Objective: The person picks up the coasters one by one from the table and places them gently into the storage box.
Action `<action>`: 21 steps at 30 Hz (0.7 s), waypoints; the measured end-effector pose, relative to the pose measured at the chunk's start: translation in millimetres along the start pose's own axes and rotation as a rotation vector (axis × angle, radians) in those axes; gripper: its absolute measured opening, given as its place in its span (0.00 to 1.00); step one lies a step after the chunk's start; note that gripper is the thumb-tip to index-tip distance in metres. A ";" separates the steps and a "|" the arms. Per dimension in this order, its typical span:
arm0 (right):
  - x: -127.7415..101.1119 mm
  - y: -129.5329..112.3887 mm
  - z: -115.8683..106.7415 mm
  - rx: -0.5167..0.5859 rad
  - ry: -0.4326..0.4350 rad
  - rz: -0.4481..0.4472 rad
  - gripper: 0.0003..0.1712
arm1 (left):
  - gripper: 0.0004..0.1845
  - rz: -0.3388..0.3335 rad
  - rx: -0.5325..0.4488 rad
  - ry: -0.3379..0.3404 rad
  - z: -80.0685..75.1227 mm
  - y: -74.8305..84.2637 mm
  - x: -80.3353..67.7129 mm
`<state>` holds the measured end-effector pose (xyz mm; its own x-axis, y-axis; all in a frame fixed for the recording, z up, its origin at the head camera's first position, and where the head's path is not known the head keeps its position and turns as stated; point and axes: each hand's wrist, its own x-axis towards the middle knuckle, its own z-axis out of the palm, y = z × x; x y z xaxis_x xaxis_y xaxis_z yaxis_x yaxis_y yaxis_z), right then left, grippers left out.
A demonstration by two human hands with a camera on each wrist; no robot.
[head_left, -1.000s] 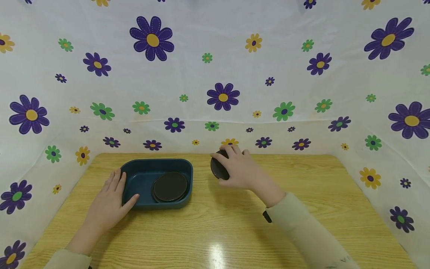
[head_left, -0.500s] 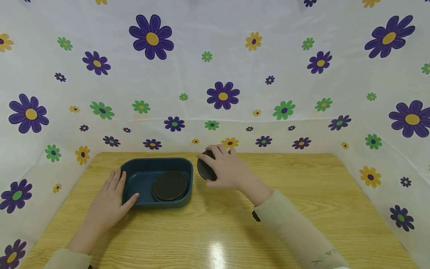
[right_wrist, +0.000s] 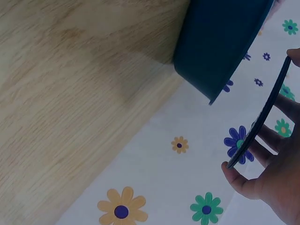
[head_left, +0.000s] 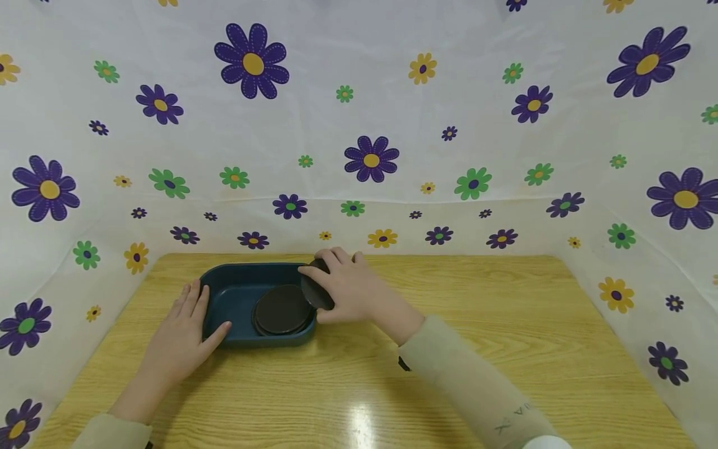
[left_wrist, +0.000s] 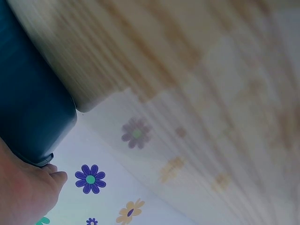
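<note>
A dark blue rectangular tray (head_left: 224, 302) sits on the wooden table (head_left: 359, 374), with a flat black disc (head_left: 282, 310) lying inside it on the right. My right hand (head_left: 348, 290) holds a second black disc (head_left: 315, 292) by its edge, tilted, above the tray's right rim; in the right wrist view that black disc (right_wrist: 262, 117) shows edge-on beside the tray (right_wrist: 220, 42). My left hand (head_left: 182, 333) rests against the tray's left end with straight fingers and the thumb on the front wall. The left wrist view shows the tray (left_wrist: 28, 103) and part of my left hand (left_wrist: 23, 192).
A white cloth with purple, green and yellow flowers (head_left: 370, 159) walls in the table at the back and on both sides. Bare wood lies to the right of the tray and along the front edge.
My right hand has carried the black disc leftward from the middle of the table to above the tray's right rim. The left hand and tray have stayed put.
</note>
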<state>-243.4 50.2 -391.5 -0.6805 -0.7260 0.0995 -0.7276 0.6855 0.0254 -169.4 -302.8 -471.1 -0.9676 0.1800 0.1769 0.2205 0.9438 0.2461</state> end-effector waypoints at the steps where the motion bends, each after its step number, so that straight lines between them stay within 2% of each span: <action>1: 2.1 -2.8 0.4 -0.003 -0.006 -0.005 0.49 | 0.52 0.001 0.001 0.000 -0.3 0.0 0.0; 10: 19.9 -23.0 8.6 -0.039 -0.043 -0.040 0.49 | 0.52 0.008 0.016 0.007 -0.1 -0.6 0.6; 21: 42.5 -38.6 10.8 -0.054 -0.106 -0.060 0.48 | 0.52 -0.004 0.026 -0.017 -0.4 -0.2 1.8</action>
<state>-245.2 -7.7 -398.9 -0.6437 -0.7653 -0.0091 -0.7632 0.6409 0.0822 -171.2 -302.7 -470.5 -0.9705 0.1802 0.1600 0.2132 0.9515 0.2216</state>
